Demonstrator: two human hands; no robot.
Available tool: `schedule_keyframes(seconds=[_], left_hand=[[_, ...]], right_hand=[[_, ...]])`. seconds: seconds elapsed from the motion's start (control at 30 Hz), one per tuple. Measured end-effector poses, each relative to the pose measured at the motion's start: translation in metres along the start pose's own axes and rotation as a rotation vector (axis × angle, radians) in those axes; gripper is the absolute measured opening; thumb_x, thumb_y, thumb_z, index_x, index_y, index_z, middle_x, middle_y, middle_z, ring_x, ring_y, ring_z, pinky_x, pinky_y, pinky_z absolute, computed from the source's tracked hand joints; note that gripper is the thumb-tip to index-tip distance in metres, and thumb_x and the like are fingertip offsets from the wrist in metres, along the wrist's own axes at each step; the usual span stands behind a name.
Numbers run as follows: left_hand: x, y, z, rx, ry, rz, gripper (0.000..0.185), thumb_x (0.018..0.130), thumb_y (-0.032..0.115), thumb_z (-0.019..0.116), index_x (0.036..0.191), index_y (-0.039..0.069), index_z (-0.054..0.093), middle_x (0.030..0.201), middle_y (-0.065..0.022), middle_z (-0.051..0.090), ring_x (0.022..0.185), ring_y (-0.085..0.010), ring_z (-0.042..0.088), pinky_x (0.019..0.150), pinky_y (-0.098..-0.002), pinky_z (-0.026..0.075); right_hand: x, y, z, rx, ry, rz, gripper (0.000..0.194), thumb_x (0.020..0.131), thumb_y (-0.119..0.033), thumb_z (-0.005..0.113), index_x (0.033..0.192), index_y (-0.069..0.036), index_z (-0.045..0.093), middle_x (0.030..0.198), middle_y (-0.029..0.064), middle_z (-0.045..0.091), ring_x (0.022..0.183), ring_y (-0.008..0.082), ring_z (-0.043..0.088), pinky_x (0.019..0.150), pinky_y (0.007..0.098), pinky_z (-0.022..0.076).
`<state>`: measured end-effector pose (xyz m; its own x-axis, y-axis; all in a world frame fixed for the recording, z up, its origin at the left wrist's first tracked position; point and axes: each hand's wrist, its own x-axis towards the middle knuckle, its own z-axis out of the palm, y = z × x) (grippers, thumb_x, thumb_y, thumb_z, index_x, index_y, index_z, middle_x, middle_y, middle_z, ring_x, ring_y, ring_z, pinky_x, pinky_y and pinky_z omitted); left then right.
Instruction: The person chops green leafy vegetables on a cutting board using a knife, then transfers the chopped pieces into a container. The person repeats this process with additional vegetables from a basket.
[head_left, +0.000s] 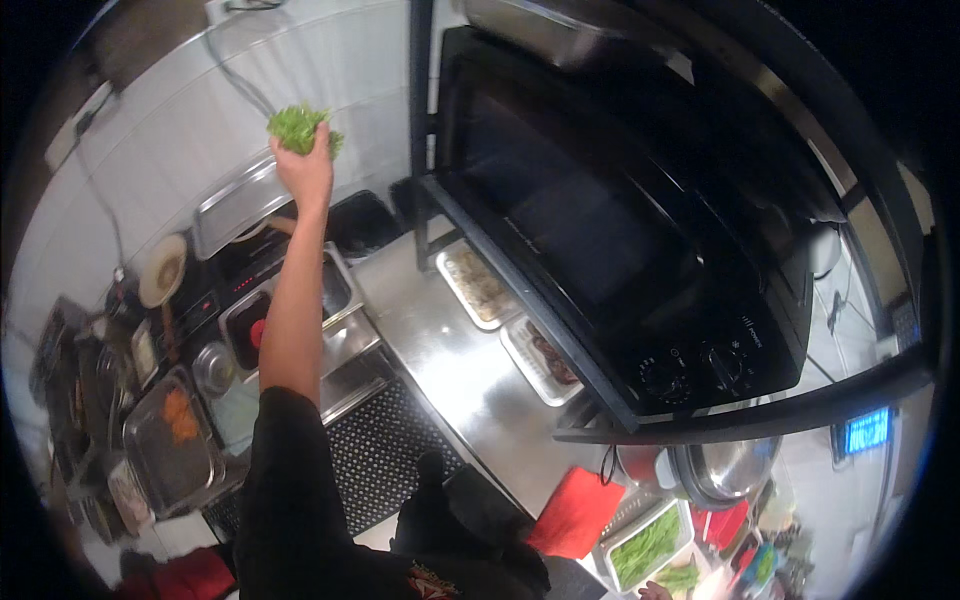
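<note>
My left hand (304, 169) is raised at the end of an outstretched bare arm, gripping a bunch of green leafy lettuce (297, 129) in front of the tiled wall. Below it, a clear rectangular lid or pan (244, 201) leans near the wall. Under the forearm are steel food pans (339, 289) and a dark container with something red (257, 332). At the lower right edge show a few fingers, apparently my right hand (655, 592), close to a white tray of green leaves (649, 547). The frame cuts off most of that hand.
A black microwave oven (570, 202) stands on a dark metal shelf (525, 300) over a steel counter (427, 322). White trays of food (476, 285) sit partly beneath it. A red cloth-like sheet (576, 514) hangs near a steel pot (735, 469). At left is a pan with orange shreds (180, 416).
</note>
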<state>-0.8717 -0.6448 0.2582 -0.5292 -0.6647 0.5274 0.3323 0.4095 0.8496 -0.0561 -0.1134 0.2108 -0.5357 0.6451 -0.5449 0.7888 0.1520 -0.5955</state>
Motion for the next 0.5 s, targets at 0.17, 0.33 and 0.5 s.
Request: schedule_keyframes(seconds=[0.17, 0.33, 0.5], left_hand=[[-0.01, -0.151, 0.05, 0.668, -0.237, -0.467, 0.083, 0.074, 0.035, 0.088, 0.134, -0.009, 0.052, 0.132, -0.0283, 0.062, 0.126, -0.0418, 0.061, 0.11, -0.0472, 0.047], [0.021, -0.14, 0.074, 0.303, -0.25, -0.087, 0.061, 0.079, 0.016, 0.077, 0.131, -0.007, 0.054, 0.124, -0.024, 0.063, 0.115, -0.0363, 0.063, 0.104, -0.0448, 0.048], [-0.054, -0.046, -0.013, 0.042, -0.135, 0.234, 0.041, 0.099, 0.016, 0.071, 0.131, -0.007, 0.06, 0.125, -0.0204, 0.066, 0.116, -0.0292, 0.064, 0.105, -0.0428, 0.05]], right_hand=[[-0.054, -0.003, 0.028, 0.38, 0.075, 0.128, 0.055, 0.107, -0.043, 0.053, 0.144, -0.003, 0.057, 0.137, 0.0125, 0.066, 0.113, 0.0238, 0.066, 0.085, 0.0361, 0.0563], [-0.056, 0.026, 0.066, 0.329, 0.353, 0.146, 0.023, 0.094, -0.008, 0.068, 0.114, 0.002, 0.073, 0.09, 0.0041, 0.071, 0.076, 0.0142, 0.064, 0.071, 0.0269, 0.0508], [-0.024, 0.033, 0.054, 0.011, 0.448, 0.013, 0.024, 0.099, -0.016, 0.071, 0.114, 0.002, 0.073, 0.084, -0.0016, 0.067, 0.075, 0.0067, 0.058, 0.066, 0.0251, 0.0479]])
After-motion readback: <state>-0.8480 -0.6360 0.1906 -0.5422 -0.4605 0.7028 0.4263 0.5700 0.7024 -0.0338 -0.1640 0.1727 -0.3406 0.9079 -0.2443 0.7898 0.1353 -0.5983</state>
